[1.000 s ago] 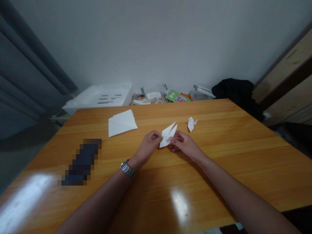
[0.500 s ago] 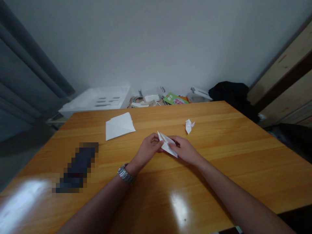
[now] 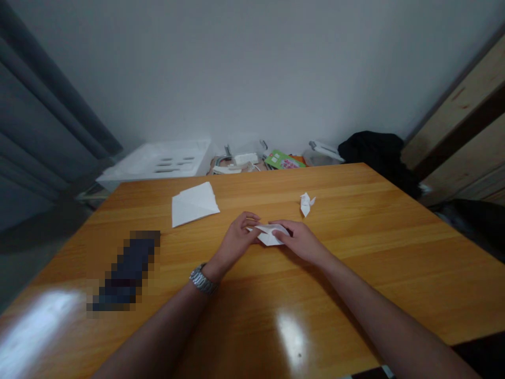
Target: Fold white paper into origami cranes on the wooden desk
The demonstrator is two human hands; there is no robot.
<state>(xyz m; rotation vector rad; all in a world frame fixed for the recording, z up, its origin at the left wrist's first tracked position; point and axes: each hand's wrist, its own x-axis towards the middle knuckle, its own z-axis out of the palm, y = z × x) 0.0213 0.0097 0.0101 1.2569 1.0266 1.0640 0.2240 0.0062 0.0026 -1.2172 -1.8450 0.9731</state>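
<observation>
A folded piece of white paper (image 3: pixel 270 238) is between my two hands, just above the middle of the wooden table (image 3: pixel 236 310). My right hand (image 3: pixel 298 239) grips its right side, thumb on top and fingers behind. At the left end, my left hand (image 3: pixel 240 234) has its thumb against the paper's pointed flaps, with the fingers curled over behind; a watch (image 3: pixel 203 279) is on that wrist. Beyond my right hand lies a small folded paper figure (image 3: pixel 306 204). A stack of white paper sheets (image 3: pixel 194 204) rests farther left.
A dark pixelated object (image 3: pixel 128 271) lies on the table's left part. Behind the far edge are a white plastic tray (image 3: pixel 158 160), a green booklet (image 3: pixel 283 159), a clear container (image 3: pixel 321 157) and a black cloth (image 3: pixel 373 150).
The folded paper has turned, so its points now face left instead of up and away. My left fingers have lifted a little and spread; my right hand keeps its grip.
</observation>
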